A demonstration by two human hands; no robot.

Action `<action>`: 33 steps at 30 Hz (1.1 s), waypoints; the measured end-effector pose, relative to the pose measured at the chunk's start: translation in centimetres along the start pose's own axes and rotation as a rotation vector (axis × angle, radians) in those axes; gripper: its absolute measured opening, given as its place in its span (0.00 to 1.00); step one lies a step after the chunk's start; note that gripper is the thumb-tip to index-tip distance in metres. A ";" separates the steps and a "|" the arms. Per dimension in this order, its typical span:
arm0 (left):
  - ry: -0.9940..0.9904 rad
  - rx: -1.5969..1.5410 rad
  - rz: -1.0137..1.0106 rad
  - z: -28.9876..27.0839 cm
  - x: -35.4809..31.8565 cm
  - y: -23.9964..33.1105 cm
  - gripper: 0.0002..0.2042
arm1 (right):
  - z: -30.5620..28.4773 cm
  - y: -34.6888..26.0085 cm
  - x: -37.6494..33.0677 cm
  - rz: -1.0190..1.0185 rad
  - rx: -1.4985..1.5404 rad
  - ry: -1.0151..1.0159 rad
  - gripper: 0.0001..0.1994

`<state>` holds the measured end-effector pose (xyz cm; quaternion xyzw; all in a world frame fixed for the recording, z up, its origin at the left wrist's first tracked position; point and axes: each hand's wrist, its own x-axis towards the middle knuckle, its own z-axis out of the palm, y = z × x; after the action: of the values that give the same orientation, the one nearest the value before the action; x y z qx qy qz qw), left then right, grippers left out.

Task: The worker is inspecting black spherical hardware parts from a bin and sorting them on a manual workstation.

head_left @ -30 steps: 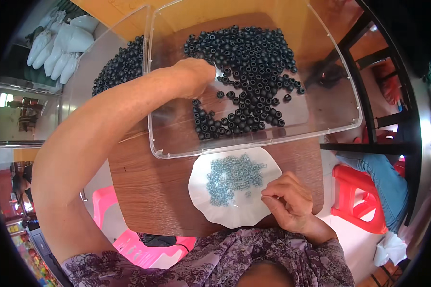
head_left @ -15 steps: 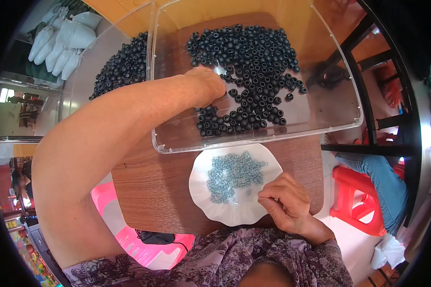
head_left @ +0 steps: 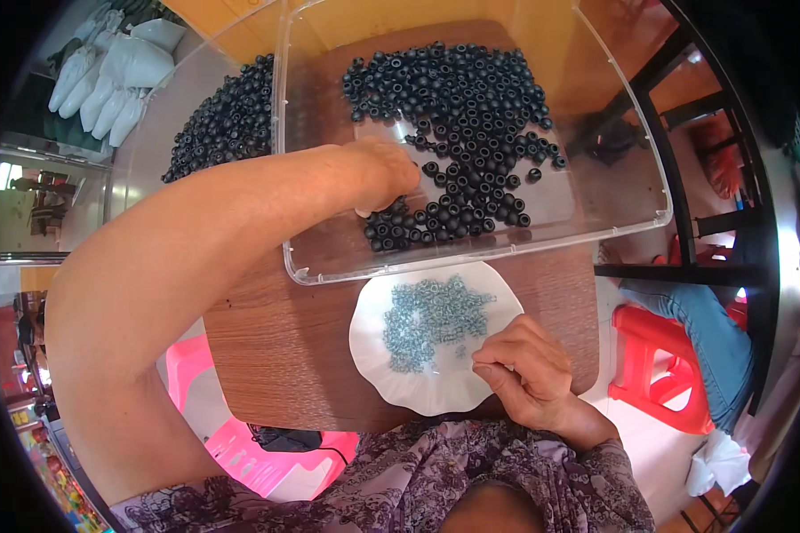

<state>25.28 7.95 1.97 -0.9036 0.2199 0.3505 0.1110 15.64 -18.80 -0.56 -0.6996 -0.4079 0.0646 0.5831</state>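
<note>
My left hand reaches into a clear plastic bin, curled downward beside a cluster of black round beads with wide holes. Its fingers are mostly hidden behind the back of the hand; part of the thumb shows near the cluster. Closer to me stands a white plate with a wavy rim, holding a heap of small translucent blue-green beads. Over the plate's right edge, my right hand is closed, thumb and forefinger tips pinched together. Anything between those tips is too small to make out.
Both containers rest on a brown wooden table. More black beads lie in another clear container at left. Pink plastic seating shows below the table. At right are a red stool and a person's jeans-clad leg.
My left hand has shifted a little nearer, toward the lower bead cluster, and its thumb now shows. My right hand keeps its pinch by the plate. The whole view has shifted slightly.
</note>
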 end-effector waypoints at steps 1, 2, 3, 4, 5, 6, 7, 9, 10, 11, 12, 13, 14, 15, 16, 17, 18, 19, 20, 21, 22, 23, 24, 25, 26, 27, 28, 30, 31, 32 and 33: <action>0.006 0.003 0.010 -0.1 0.0 0.0 0.09 | -0.1 0.0 -0.1 0.000 -0.005 0.003 0.08; 0.031 0.002 0.014 -0.3 -0.1 0.1 0.09 | -0.2 -0.1 -0.2 0.003 -0.014 0.007 0.08; 0.057 0.002 0.016 -0.5 -0.2 0.2 0.09 | -0.3 -0.2 -0.3 0.005 -0.019 0.010 0.08; 0.063 0.006 0.020 -0.8 -0.3 0.1 0.09 | -0.4 -0.2 -0.3 0.007 -0.023 0.012 0.08; 0.045 0.007 -0.050 -1.9 -0.7 0.5 0.08 | -0.6 -0.3 -0.6 0.007 -0.028 0.019 0.08; 0.027 0.007 -0.120 -2.9 -1.1 0.9 0.08 | -0.7 -0.5 -0.7 0.006 -0.033 0.034 0.08; 0.033 0.013 -0.119 -3.2 -1.9 0.6 0.08 | -0.6 -0.7 -0.8 -0.002 -0.038 0.047 0.08; 0.346 -0.504 -0.064 -3.6 -4.2 -0.7 0.08 | -0.4 -1.0 -1.2 -0.025 -0.049 0.071 0.08; 0.437 -0.691 -0.034 -4.2 -5.7 -0.2 0.08 | -0.3 -1.1 -1.3 -0.040 -0.056 0.095 0.08; 0.525 -0.879 -0.001 -4.5 -7.1 0.6 0.08 | -0.3 -1.3 -1.4 -0.044 -0.063 0.102 0.08; 0.563 -1.054 0.018 -4.7 -8.5 1.8 0.09 | -0.2 -1.5 -1.5 -0.052 -0.069 0.118 0.08; 0.598 -1.229 0.036 -4.6 -9.9 3.0 0.10 | -0.2 -1.7 -1.5 -0.062 -0.073 0.132 0.08; 0.602 -1.224 0.041 -4.4 -11.1 4.5 0.10 | -0.1 -2.0 -1.6 -0.067 -0.078 0.136 0.08; 0.638 -1.418 0.082 -4.2 -12.3 6.1 0.09 | -0.1 -2.3 -1.7 -0.080 -0.086 0.146 0.08; 0.671 -1.614 0.123 -3.7 -13.2 7.5 0.09 | -0.1 -2.5 -1.7 -0.092 -0.093 0.153 0.08; 0.704 -1.660 0.191 -2.8 -13.6 8.4 0.10 | -0.1 -2.7 -1.6 -0.091 -0.100 0.152 0.08; 0.738 -1.707 0.257 -1.4 -13.9 9.4 0.11 | -0.1 -3.0 -1.6 -0.110 -0.101 0.160 0.07; 0.757 -1.836 0.338 0.0 -13.8 10.4 0.12 | 0.0 -3.4 -1.7 -0.120 -0.105 0.170 0.07; 0.745 -1.844 0.344 1.1 -13.6 11.3 0.12 | 0.0 -3.7 -1.8 -0.108 -0.110 0.171 0.07; 0.807 -1.931 0.371 2.1 -13.5 12.4 0.15 | 0.1 -4.0 -1.8 -0.124 -0.112 0.161 0.07; 0.865 -2.019 0.399 3.1 -13.3 13.3 0.18 | 0.2 -4.3 -1.8 -0.137 -0.115 0.154 0.07; 0.876 -2.063 0.424 4.3 -13.1 13.9 0.17 | 0.4 -4.6 -1.9 -0.147 -0.113 0.148 0.07; 0.869 -2.074 0.428 5.2 -12.6 14.5 0.17 | 0.4 -4.8 -1.8 -0.138 -0.119 0.145 0.07; 0.890 -2.168 0.453 6.1 -12.2 15.0 0.17 | 0.5 -5.0 -1.9 -0.143 -0.123 0.132 0.07; 0.909 -2.264 0.476 6.9 -11.8 15.5 0.16 | 0.6 -5.1 -1.9 -0.148 -0.128 0.119 0.07; 0.906 -2.303 0.499 7.4 -11.7 16.0 0.14 | 0.7 -5.2 -1.9 -0.138 -0.131 0.115 0.07; 0.899 -2.314 0.499 8.0 -11.3 16.4 0.14 | 0.9 -5.2 -2.0 -0.151 -0.133 0.115 0.07; 0.905 -2.510 0.550 9.2 -10.5 17.0 0.12 | 1.2 -5.3 -2.1 -0.154 -0.136 0.110 0.07; 0.919 -2.530 0.541 9.5 -10.3 17.5 0.12 | 1.4 -5.3 -2.2 -0.163 -0.141 0.105 0.07; 0.915 -2.541 0.537 9.9 -10.2 17.8 0.12 | 1.5 -5.3 -2.2 -0.172 -0.145 0.101 0.07; 0.916 -2.539 0.518 10.2 -9.9 17.9 0.12 | 1.7 -5.4 -2.2 -0.164 -0.149 0.098 0.07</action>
<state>4.31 -1.03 0.50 -0.3510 -0.0711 -0.0073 -0.9337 10.52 -18.99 2.73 -0.7077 -0.4384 -0.0480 0.5519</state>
